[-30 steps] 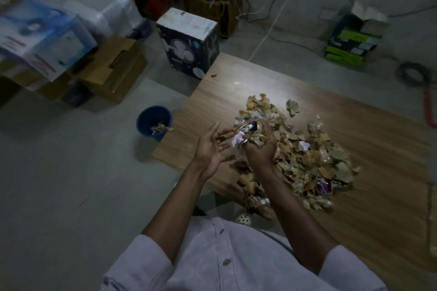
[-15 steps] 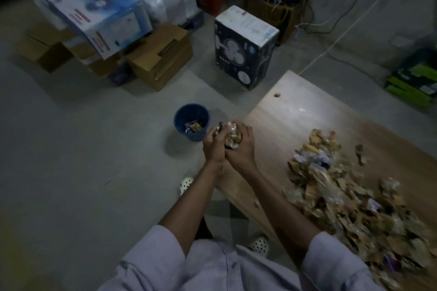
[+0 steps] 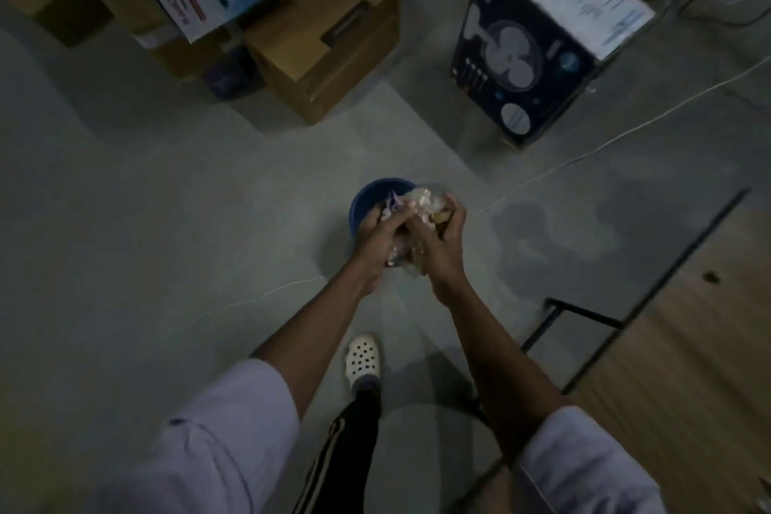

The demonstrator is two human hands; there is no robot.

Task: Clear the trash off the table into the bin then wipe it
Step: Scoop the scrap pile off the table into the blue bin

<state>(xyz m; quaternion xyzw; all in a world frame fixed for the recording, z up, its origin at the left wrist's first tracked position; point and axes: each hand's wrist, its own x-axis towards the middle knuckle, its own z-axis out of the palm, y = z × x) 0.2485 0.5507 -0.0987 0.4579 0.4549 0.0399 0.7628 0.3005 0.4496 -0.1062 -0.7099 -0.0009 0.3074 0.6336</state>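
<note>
Left hand (image 3: 377,238), right hand (image 3: 444,246) together, clamped on trash (image 3: 421,200); swung from table (image 3: 688,346) to over bin (image 3: 367,200). Drop likely next.

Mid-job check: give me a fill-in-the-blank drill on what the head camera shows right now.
The left hand and right hand together hold a wad of trash over the ____ bin. The bin stands on the ____, not on the table. The dark box beyond it pictures a ____.
Missing words: blue; floor; fan.
</note>
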